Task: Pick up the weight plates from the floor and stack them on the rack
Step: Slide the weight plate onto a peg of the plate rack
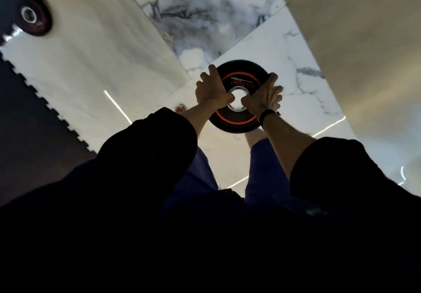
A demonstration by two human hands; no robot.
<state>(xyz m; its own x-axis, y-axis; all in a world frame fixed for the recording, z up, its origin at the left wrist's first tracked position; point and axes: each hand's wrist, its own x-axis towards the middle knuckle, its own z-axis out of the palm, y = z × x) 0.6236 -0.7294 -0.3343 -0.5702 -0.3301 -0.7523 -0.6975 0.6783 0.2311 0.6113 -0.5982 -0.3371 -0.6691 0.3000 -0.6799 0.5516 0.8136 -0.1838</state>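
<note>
A black weight plate (241,73) with a red ring and a steel centre hole is held flat in front of me, above the marble floor. My left hand (210,89) grips its left side, thumb hooked at the centre hole and fingers over the rim. My right hand (265,96), with a dark wristband, grips the right side the same way. A second dark plate (34,18) lies on the black mat at the far left, blurred. No rack is in view.
White and grey marble floor tiles (102,64) spread under the plate. A black interlocking mat (27,119) borders the left side. A beige wall (355,41) rises on the right. My feet and blue shorts show below the plate.
</note>
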